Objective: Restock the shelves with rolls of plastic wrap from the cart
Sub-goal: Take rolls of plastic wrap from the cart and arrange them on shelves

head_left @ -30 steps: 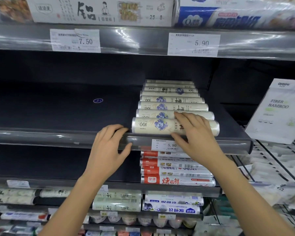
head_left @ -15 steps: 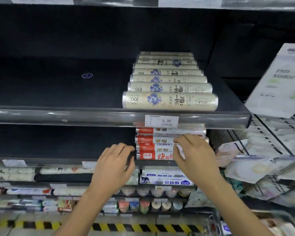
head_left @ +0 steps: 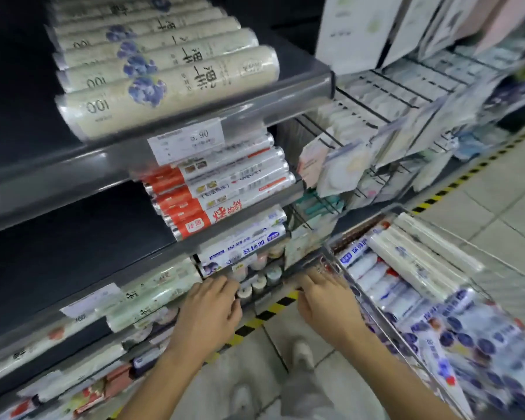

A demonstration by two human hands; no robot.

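Several cream rolls of plastic wrap with blue flowers (head_left: 170, 89) lie in a row on the upper dark shelf (head_left: 212, 116). Orange-and-clear rolls (head_left: 221, 192) are stacked on the shelf below. The wire cart (head_left: 340, 262) at the lower right holds white, blue-and-white and cream rolls (head_left: 406, 268). My left hand (head_left: 209, 313) hangs low in front of the bottom shelves, fingers loosely bent, holding nothing. My right hand (head_left: 324, 298) is beside the cart's near corner, fingers loosely curled and empty. The view is blurred.
Wire racks with hanging packets (head_left: 376, 147) stand right of the shelves. Small cups and more rolls (head_left: 152, 298) fill the lower shelves. A yellow-black floor stripe (head_left: 264, 313) runs along the shelf base. My shoes (head_left: 303, 353) stand on the tiled floor.
Both hands dropped from the cream rolls' shelf edge to below the orange rolls and now hang near the cart. The view swung down and right, bringing the cart in.
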